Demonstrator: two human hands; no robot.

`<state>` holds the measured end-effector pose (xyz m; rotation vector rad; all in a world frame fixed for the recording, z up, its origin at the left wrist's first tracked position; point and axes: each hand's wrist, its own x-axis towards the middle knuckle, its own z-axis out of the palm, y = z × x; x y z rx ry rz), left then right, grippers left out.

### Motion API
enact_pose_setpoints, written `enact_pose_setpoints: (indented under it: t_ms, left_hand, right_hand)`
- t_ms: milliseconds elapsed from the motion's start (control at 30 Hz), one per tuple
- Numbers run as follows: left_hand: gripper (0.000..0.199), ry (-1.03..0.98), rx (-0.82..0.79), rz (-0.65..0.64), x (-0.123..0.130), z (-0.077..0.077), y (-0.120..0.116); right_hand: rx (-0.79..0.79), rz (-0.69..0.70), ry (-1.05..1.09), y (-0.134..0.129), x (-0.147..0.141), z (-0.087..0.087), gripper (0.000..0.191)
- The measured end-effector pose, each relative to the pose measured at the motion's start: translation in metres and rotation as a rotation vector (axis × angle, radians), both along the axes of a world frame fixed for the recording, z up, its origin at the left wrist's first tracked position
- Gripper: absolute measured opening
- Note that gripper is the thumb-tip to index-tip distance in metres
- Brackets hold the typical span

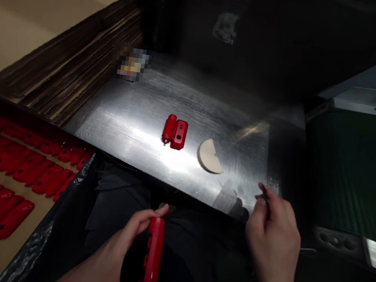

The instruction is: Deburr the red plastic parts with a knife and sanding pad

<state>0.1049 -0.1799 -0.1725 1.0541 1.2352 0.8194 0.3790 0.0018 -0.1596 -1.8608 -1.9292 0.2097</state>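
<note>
Left hand (pixel 103 255) pinches red casing (pixel 156 254) end to end, upright, below counter's (pixel 122 126) near edge. Right hand (pixel 276 234) pinches thin dark tool (pixel 265 192) by near right corner. Small red cylinder (pixel 169 129) and red block (pixel 180 135) side by side toward near edge; tan half-disc (pixel 210 157) to their right. Red casings (pixel 14 218) lie in rows at left: many laid out, held one apart; number left, cannot tell.
</note>
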Motion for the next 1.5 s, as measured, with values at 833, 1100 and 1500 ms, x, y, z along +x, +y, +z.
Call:
enact_pose_setpoints:
  t_ms: [833, 1100, 1500]
  left_hand:
    - [0.092, -0.291, 0.326, 0.691, -0.009, -0.028, 0.072]
    - [0.088, -0.224, 0.307, 0.73, 0.001, -0.022, 0.077]
    - [0.089, -0.147, 0.253, 0.747, 0.002, -0.018, 0.08]
  right_hand:
    - [-0.37, 0.29, 0.337, -0.021, -0.086, 0.034, 0.032]
    - [-0.281, 0.505, 0.255, -0.057, -0.112, 0.026, 0.018]
    - [-0.284, 0.561, 0.239, -0.052, -0.113, 0.032, 0.017]
